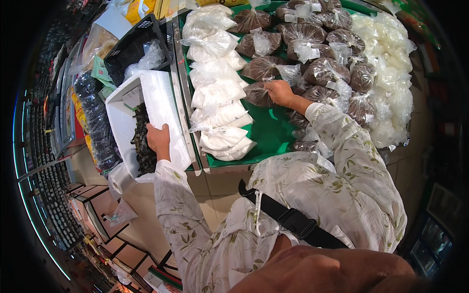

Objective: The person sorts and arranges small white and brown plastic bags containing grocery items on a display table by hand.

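Note:
My right hand (281, 93) is closed at the gathered end of a clear plastic bag of brown grains (258, 94). That bag lies at the near end of a column of similar brown bags, against a row of bags of white powder (215, 105). To the left, my left hand (159, 140) is closed at the edge of a white foam panel of a foam box (168, 107), thumb on the white side. Its fingertips are partly hidden. Dark, crinkled dried pieces (143, 146) fill the part of the box beside that hand.
The bags sit in a green-lined display bin (268, 134) with a metal edge. Bags of pale, whitish contents (388, 78) line its right side. A black plastic crate (132, 53) stands behind the foam box. Dark wrapped packages (97, 122) lie left of it; shelves run along the far left.

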Demonstrator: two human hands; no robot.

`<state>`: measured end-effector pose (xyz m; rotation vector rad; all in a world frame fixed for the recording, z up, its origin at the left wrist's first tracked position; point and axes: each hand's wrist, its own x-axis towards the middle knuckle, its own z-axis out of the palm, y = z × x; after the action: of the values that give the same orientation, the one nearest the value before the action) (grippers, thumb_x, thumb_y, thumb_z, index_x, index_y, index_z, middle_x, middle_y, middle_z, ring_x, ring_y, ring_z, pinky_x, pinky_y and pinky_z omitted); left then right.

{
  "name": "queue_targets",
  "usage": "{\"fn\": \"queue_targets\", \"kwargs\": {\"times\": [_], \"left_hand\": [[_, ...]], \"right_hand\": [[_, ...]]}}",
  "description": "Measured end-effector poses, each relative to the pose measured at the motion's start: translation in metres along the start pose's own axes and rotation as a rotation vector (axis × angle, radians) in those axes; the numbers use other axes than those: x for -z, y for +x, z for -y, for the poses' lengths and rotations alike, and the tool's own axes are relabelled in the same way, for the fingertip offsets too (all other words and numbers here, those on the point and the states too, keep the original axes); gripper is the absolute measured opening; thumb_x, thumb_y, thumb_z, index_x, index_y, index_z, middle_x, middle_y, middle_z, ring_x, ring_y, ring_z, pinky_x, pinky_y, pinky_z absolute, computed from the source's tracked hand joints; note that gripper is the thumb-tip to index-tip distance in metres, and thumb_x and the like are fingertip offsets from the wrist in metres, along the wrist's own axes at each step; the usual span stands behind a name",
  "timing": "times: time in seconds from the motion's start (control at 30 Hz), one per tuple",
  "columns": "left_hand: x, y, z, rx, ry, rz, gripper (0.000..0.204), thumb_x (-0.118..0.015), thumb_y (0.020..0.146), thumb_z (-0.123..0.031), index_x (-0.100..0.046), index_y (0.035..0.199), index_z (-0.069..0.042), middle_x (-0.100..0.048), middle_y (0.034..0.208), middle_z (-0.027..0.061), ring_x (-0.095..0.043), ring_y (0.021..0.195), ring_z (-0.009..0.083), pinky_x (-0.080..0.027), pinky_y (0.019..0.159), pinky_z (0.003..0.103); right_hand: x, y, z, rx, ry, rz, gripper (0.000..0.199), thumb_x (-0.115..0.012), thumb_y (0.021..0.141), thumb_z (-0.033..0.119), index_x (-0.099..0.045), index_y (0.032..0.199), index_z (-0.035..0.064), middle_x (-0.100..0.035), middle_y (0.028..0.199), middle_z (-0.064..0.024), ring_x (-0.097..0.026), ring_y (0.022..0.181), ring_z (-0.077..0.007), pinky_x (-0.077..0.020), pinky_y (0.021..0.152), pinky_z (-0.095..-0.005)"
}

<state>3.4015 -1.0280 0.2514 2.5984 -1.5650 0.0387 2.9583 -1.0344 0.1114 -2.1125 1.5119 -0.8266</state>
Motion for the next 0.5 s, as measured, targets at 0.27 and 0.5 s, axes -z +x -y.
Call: {"fn": "queue_targets", "kwargs": {"times": [0.27, 0.5], "left_hand": [[-0.005, 0.004, 0.0, -0.031, 0.003, -0.025, 0.048, -0.066, 0.071, -0.031, -0.052, 0.104, 0.0, -0.065, 0.094, 0.0243, -0.063, 0.089, 0.0418, -0.049, 0.079, 0.049], [0.001, -0.004, -0.003, 0.013, -0.012, 0.018, 0.051, -0.066, 0.072, -0.031, -0.051, 0.11, 0.0, -0.064, 0.101, 0.0247, -0.062, 0.094, 0.0422, -0.048, 0.082, 0.048]], "right_hand": [[-0.005, 0.002, 0.008, -0.04, -0.219, 0.268, 0.018, -0.054, 0.075, 0.007, -0.064, 0.09, 0.0078, -0.065, 0.082, -0.018, -0.063, 0.08, -0.0374, -0.0497, 0.07, -0.0479], [0.07, -0.015, 0.025, -0.029, -0.285, -0.011, 0.024, -0.06, 0.073, 0.009, -0.059, 0.097, 0.0062, -0.056, 0.092, -0.0163, -0.055, 0.091, -0.0352, -0.0463, 0.073, -0.0464]]}}
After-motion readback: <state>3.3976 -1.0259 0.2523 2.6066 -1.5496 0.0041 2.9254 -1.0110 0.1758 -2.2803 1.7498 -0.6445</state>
